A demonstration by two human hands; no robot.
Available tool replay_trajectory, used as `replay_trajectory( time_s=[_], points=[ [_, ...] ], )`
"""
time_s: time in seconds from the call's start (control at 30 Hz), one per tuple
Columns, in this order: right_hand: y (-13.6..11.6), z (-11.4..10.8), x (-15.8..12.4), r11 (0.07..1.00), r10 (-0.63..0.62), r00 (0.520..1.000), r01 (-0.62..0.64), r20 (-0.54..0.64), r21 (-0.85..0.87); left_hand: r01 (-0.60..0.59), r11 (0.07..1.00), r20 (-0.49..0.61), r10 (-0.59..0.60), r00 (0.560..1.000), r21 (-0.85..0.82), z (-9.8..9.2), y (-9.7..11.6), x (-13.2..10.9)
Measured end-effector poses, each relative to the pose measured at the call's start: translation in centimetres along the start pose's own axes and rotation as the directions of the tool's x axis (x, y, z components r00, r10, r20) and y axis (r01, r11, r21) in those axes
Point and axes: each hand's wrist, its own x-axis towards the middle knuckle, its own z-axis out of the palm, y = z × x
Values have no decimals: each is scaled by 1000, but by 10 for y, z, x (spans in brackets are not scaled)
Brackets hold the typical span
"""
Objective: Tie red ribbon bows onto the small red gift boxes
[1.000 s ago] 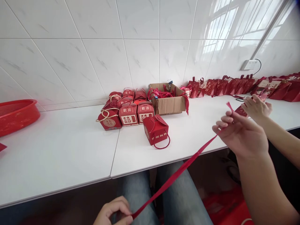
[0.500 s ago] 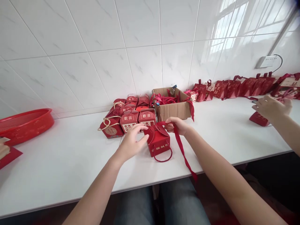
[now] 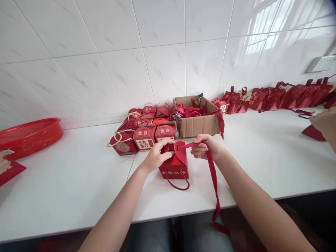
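Note:
A small red gift box (image 3: pixel 175 166) with gold lettering stands upright on the white table in front of me. Its rounded top flap is raised and has a slot. A red rope handle (image 3: pixel 178 189) droops from its front side. My left hand (image 3: pixel 155 156) grips the box's top left part, thumb in front and fingers behind. Pinched in my right hand (image 3: pixel 208 148) is a red ribbon (image 3: pixel 213 176). One end runs taut to the slotted flap; the other hangs over the table's front edge. Fingertips of the left hand are partly hidden by the box.
Several red gift boxes (image 3: pixel 143 134) stand grouped behind my left hand. Beside them is a cardboard box (image 3: pixel 199 126) full of red ribbons. Red pouches (image 3: pixel 258 99) line the wall at right. A red plastic basket (image 3: pixel 34 138) sits at left. Other people's hands (image 3: pixel 325 122) show at both edges.
My right hand has drawn the ribbon rightward and away from the box, and its loose end hangs lower. My left hand has closed on the box, whose slotted flap now stands up.

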Motion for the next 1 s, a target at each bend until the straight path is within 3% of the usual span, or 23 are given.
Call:
replay_trajectory(
  time_s=[0.47,0.73,1.0],
  points=[
    [6,20,-2,996,24,994,-33,-109,-85,-28,998,-6,28,1000,-50,3,9,-12],
    [10,24,-4,938,2,992,-46,-127,-343,-13,984,-97,-4,995,-177,7,8,-10],
    [10,28,-6,887,-56,992,-1,-111,-462,14,993,-104,-26,994,-117,10,8,-11]
  ],
)
